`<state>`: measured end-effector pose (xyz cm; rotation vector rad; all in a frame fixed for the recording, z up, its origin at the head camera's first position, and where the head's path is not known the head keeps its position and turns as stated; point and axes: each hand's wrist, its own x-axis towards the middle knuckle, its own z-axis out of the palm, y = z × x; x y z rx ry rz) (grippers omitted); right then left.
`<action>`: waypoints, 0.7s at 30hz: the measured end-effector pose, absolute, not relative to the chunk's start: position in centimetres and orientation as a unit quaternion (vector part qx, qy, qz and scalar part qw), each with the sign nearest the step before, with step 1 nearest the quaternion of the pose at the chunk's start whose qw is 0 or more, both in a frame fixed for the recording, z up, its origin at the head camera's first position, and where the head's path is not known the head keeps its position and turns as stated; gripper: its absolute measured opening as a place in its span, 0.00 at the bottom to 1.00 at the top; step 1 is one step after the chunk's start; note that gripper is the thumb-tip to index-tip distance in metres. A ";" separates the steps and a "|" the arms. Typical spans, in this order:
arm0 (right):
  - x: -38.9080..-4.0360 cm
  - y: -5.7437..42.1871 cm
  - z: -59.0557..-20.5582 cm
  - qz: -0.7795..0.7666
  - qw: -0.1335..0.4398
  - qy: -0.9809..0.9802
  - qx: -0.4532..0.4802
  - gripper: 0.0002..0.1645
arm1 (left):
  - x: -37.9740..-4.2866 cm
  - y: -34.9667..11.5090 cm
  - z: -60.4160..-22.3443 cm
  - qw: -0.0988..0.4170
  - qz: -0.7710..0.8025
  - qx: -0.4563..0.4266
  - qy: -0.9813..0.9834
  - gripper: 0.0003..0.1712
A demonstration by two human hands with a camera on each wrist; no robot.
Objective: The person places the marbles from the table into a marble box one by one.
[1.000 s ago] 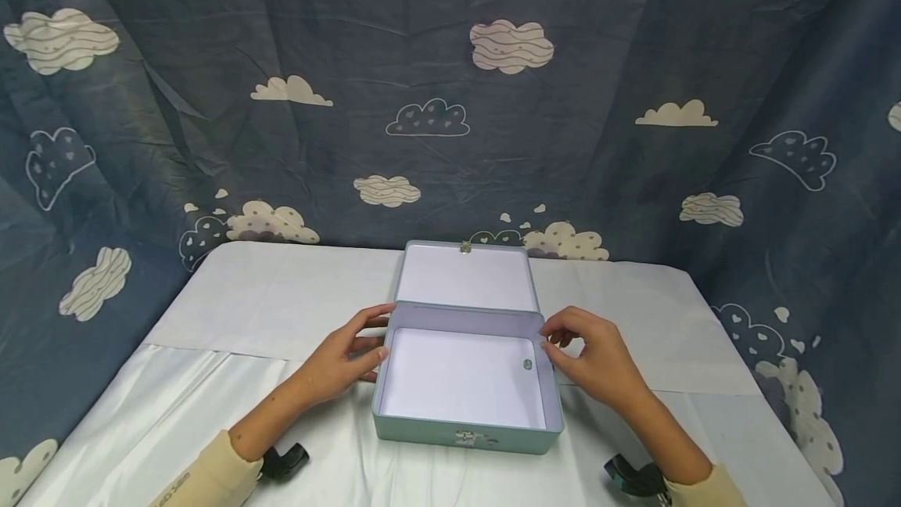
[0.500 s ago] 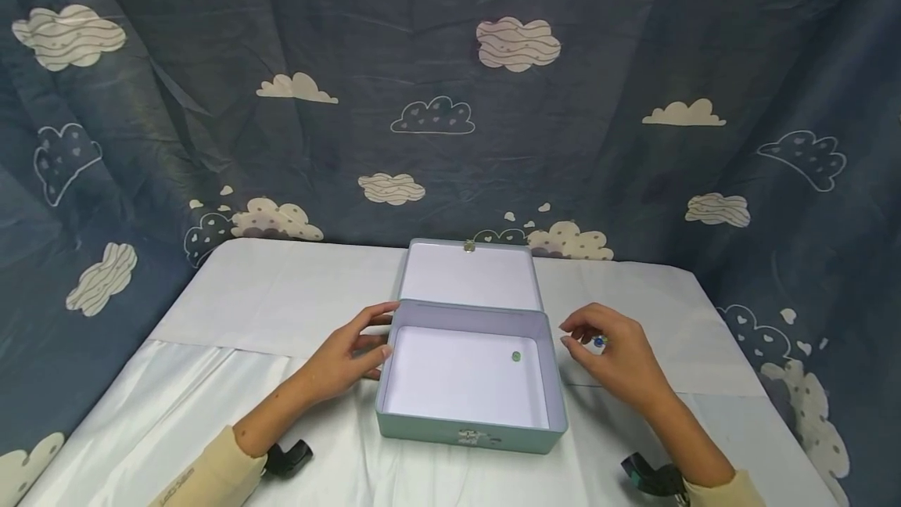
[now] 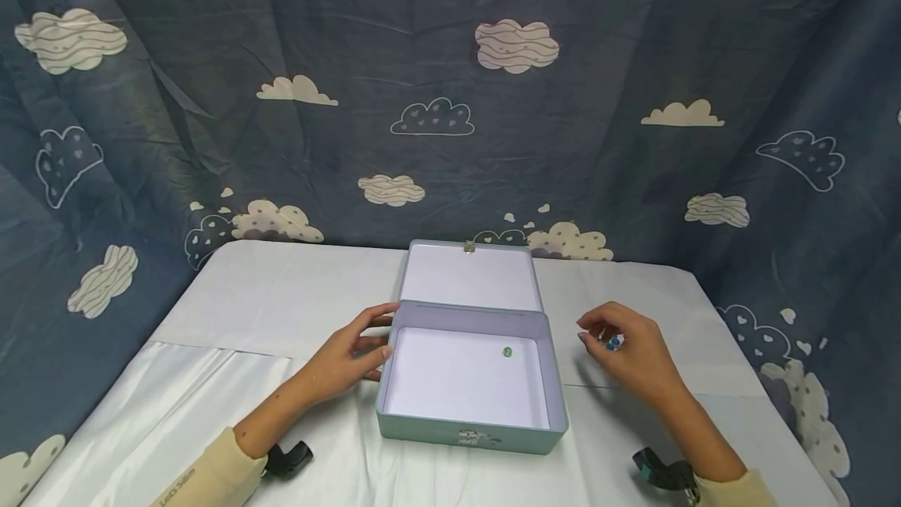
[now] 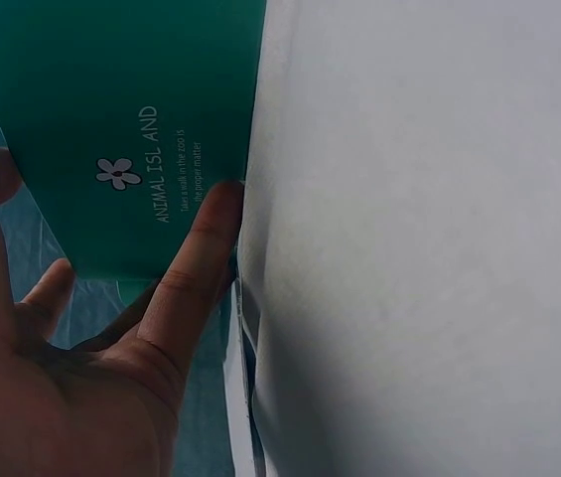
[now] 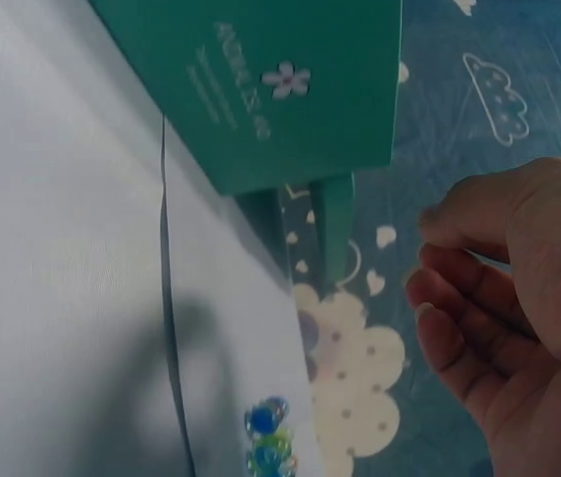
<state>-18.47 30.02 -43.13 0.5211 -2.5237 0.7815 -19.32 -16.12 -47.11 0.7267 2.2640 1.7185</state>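
Observation:
A green tin box point(image 3: 470, 435) with a pale inside stands with its lid point(image 3: 468, 276) folded back. One small green marble point(image 3: 507, 352) lies on its floor. My left hand point(image 3: 355, 346) rests against the box's left side; in the left wrist view its finger point(image 4: 196, 268) touches the lettered green wall. To the right of the box, my right hand point(image 3: 629, 350) hovers over the cloth with loosely bent fingers and nothing visible between them. Several glass marbles point(image 5: 268, 437), blue and yellow-green, lie on the cloth beyond that hand, partly hidden by it in the head view.
White cloth point(image 3: 267, 296) covers the table, with a fold line running across it. A dark blue curtain point(image 3: 436, 155) printed with clouds hangs behind and at both sides. Each wrist carries a black camera mount point(image 3: 287, 460).
My right hand has moved right, from the box's right rim toward the marbles on the cloth. The green marble has rolled left and slightly back inside the box. My left hand stays put.

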 end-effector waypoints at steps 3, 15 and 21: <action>-18.7 30.7 -43.4 0.277 0.224 -0.917 0.182 0.18 | -19.3 -16.1 -47.1 0.105 0.583 0.246 0.767 0.38; -19.6 33.6 -44.9 0.265 0.223 -0.928 0.138 0.15 | -19.3 -16.2 -47.1 0.106 0.582 0.246 0.768 0.39; -19.6 34.7 -45.6 0.259 0.204 -0.936 0.122 0.13 | -19.3 -16.1 -47.1 0.106 0.582 0.246 0.768 0.39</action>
